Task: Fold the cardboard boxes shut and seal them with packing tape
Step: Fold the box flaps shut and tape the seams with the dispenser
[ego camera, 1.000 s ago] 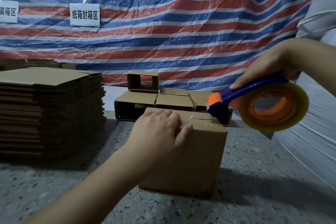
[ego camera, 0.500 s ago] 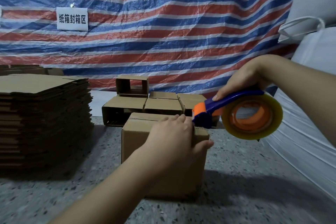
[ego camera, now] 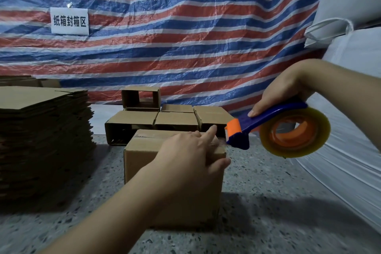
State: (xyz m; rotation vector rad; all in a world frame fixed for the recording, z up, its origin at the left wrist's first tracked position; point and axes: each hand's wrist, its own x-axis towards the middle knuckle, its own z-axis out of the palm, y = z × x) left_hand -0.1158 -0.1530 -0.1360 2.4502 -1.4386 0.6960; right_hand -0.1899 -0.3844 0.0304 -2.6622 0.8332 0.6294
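Two hands: left hand (ego camera: pixel 190 154) flat over box (ego camera: pixel 148 163) seam, hiding it; right hand (ego camera: pixel 282 90) gripping tape dispenser (ego camera: pixel 274 121).

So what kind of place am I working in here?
Likely a warehouse carton-sealing station: a tall stack of flat cardboard blanks, a sign reading 纸箱封箱区 on the striped tarp, and a tape dispenser in the right hand.

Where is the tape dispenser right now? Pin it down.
Head view, right of centre: the tape dispenser is held in the right hand, its orange tip at the far right corner of the box.
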